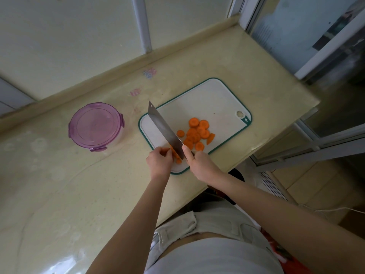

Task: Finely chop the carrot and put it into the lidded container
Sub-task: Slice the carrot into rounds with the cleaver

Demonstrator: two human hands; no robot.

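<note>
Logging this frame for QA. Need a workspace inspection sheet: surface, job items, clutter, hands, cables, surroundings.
Surface: glossy beige counter, faded stickers near its back edge.
Job's things: white cutting board flat on the counter; carrot slices piled on it; carrot piece under the cleaver; container left of the board, purple lid on.
Clutter: nothing seen.
Hands: left hand holds the carrot piece; right hand grips the cleaver at the handle.
Cables: thin white cord on the floor, right.
Surroundings: wall behind; glass door at right.
</note>
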